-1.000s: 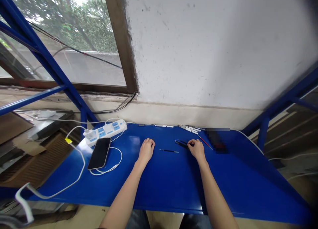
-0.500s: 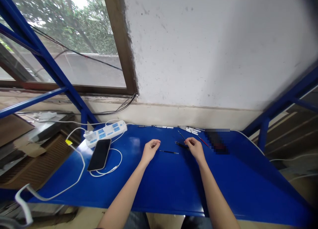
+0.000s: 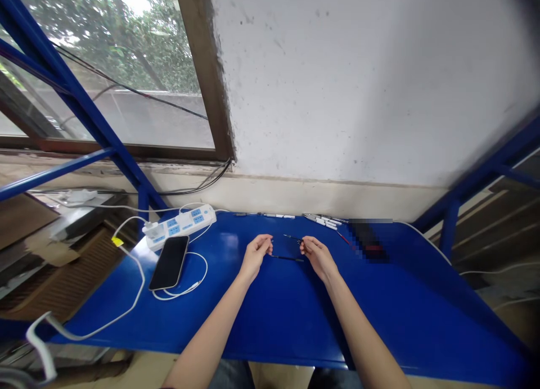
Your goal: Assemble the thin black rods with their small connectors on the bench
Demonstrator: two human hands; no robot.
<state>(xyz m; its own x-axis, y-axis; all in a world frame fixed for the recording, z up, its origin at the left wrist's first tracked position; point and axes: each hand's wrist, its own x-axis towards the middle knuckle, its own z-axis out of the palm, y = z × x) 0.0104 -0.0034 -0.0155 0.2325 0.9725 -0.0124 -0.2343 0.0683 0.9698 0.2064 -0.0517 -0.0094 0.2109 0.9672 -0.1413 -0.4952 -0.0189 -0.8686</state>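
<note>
My right hand (image 3: 317,254) pinches a thin dark pen refill (image 3: 292,237), its tip pointing left towards my other hand. My left hand (image 3: 256,255) is closed in a pinch around something tiny; only a small light speck shows at the fingertips. On the blue table just below and between the hands lies another dark pen refill (image 3: 287,258), pointing left to right. Black pen parts seen near the right fingers are mostly covered by that hand.
Several white and dark pens (image 3: 323,220) lie along the wall, with more pen pieces (image 3: 278,216) to their left. A phone (image 3: 169,263), a power strip (image 3: 181,227) and a looped white cable (image 3: 205,274) sit on the left. A blurred dark object (image 3: 367,240) lies at right.
My right hand has moved left with the refill, which has swung closer to level and nearer my left hand. My left hand has hardly moved.
</note>
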